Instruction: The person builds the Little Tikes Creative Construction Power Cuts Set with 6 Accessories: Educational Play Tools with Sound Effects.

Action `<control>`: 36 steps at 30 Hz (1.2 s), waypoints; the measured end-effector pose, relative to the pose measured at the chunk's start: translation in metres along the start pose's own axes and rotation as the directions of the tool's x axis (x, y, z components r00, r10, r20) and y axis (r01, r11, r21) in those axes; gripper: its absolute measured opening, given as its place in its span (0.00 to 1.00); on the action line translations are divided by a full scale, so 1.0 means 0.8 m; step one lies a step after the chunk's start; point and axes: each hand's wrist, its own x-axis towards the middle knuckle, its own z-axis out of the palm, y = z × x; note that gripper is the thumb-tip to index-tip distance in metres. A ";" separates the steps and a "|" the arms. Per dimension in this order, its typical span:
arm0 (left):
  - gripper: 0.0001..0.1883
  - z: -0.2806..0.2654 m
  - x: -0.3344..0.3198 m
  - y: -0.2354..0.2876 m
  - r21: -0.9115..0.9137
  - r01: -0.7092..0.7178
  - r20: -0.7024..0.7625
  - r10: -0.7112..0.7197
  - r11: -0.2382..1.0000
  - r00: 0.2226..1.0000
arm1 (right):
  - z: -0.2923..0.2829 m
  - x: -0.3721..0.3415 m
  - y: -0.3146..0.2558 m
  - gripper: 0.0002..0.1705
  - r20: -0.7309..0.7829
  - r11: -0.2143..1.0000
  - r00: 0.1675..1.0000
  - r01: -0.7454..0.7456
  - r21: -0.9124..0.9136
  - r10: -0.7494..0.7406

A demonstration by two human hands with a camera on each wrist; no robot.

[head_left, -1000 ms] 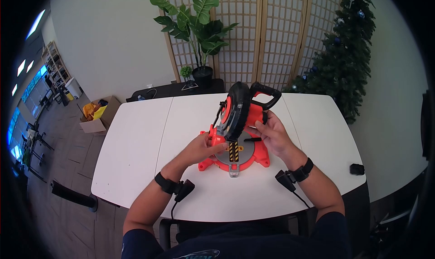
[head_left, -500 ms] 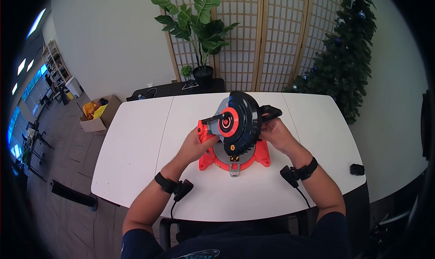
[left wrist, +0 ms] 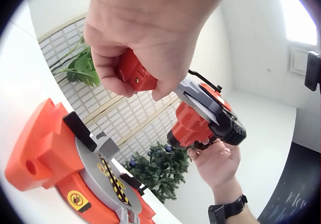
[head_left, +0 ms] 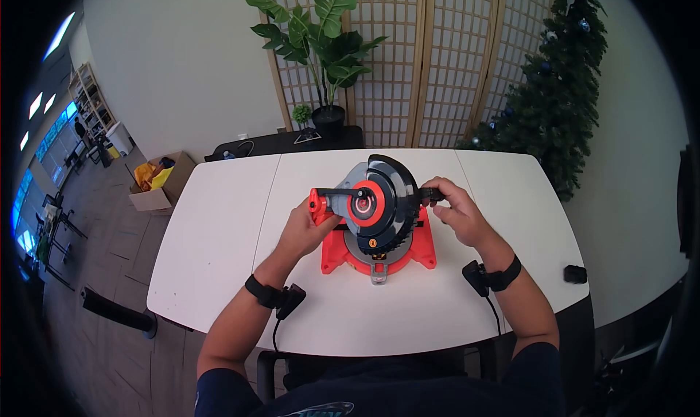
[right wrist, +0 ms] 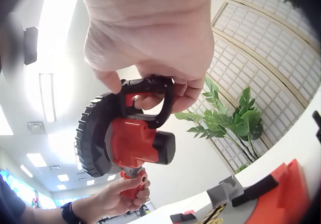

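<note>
A toy miter saw is in two parts. Its upper saw head point(head_left: 377, 231), with a black toothed blade guard and red motor housing point(right wrist: 133, 143), is held up over the base. My left hand point(head_left: 299, 231) grips the red arm end point(left wrist: 134, 72) at the back of the head. The right hand point(head_left: 464, 216) holds the black loop handle point(right wrist: 168, 103), a finger reaching through the loop near a red trigger. The red base point(head_left: 335, 258) with its grey turntable sits on the table; in the left wrist view it stands apart from the head.
The white table point(head_left: 219, 234) has a small black object point(head_left: 574, 274) near its right edge. Behind it are a potted plant point(head_left: 328, 118), a lattice screen point(head_left: 394, 67) and a decorated tree point(head_left: 547, 118). A cardboard box point(head_left: 175, 187) stands left on the floor.
The saw head has turned so its round side faces me and has come lower in the head view. My right hand has moved from the red housing to the black handle.
</note>
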 end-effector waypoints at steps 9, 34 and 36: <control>0.18 0.008 0.009 -0.007 0.051 0.053 -0.037 -0.051 0.997 0.998 | 0.024 0.000 -0.007 0.26 -0.053 0.979 0.998 -0.047 -0.198 0.038; 0.10 0.025 0.023 -0.023 -0.162 0.150 0.000 -0.152 0.975 0.988 | 0.043 0.000 -0.050 0.41 -0.074 0.853 0.997 -0.006 -0.521 -0.038; 0.09 0.027 0.024 -0.026 -0.160 0.148 0.003 -0.150 0.976 0.989 | 0.045 0.000 -0.049 0.41 -0.080 0.854 0.995 0.010 -0.520 -0.060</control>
